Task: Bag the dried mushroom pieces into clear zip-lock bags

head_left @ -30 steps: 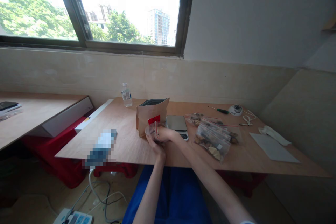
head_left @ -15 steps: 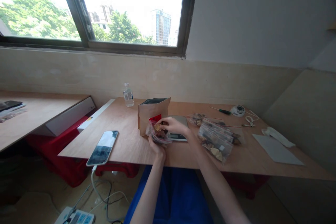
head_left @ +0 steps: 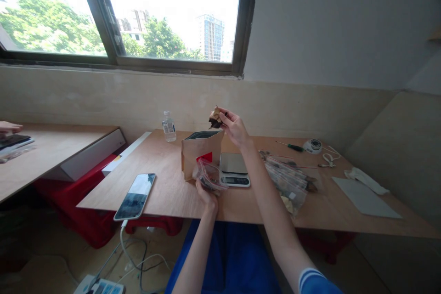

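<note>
Between the fingers of my right hand (head_left: 234, 127) is a crumpled brown and dark dried piece (head_left: 216, 118), raised just above the open top of a brown paper pouch (head_left: 199, 149). The pouch stands upright and has a red patch on its front. My left hand (head_left: 207, 196) is closed from below around a clear zip bag (head_left: 211, 178), its mouth spread and dark pieces inside. Right of that bag lies a kitchen scale (head_left: 235, 164) with nothing on its plate; its display is too small to read.
Several zip bags of dried pieces (head_left: 287, 179) lie to the right. Beyond are a screwdriver (head_left: 294, 147), a white dome camera (head_left: 313, 146) and a white sheet (head_left: 365, 197). Leftward are a water bottle (head_left: 169, 127) and a plugged-in phone (head_left: 135, 196). Another person's hand (head_left: 10, 127) rests over the left table.
My right hand has risen out of the zip bag with a dried piece, up over the pouch. My left hand stays on the bag. Another person's hand has appeared at far left.
</note>
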A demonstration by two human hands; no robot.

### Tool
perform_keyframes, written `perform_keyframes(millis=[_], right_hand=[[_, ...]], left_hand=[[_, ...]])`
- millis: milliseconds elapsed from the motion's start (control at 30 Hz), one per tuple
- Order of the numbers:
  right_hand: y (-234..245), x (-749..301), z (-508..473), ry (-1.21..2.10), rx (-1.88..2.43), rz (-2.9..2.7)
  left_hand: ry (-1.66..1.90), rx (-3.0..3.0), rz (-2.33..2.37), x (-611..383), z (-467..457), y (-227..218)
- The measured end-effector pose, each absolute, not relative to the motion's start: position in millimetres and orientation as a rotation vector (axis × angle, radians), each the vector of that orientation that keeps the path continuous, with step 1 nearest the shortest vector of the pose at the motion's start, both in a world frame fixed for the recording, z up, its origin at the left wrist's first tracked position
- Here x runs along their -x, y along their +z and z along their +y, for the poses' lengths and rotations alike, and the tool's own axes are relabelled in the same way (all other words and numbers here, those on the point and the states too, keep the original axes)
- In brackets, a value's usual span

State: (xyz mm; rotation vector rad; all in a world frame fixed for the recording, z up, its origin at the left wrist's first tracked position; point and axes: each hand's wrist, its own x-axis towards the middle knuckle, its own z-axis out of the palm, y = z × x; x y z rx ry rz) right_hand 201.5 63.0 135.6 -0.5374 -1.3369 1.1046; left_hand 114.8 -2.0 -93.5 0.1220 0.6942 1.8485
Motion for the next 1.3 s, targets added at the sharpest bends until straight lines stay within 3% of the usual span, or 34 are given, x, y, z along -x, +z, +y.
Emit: perform_keyframes(millis=[333,633,767,1000,1100,1300], right_hand=[[104,-170,65,0.632,0.712,-1.906],[110,-169,46,0.034,0.977,-2.083],[109,-175,29,-0.088,1.118,-2.117],[106,-183,4,0.027,0.990,-1.987],[100,-187,-6,0.262,0.971,-1.965],[62,-191,-13,0.778,1.391,-2.327]], left_hand=[[1.839,-0.127,0.750,-113,1,-99],[1.848,-0.121,0.748,-113,-1,-96],[1.853,-0.131,0.741,-113,-1,-95],[1.862,-0.155,0.730,-114,-1,-96],[1.876,-0.175,0.723,-114,-1,-96],[1.911,-0.261,0.681,-115,-4,-89]])
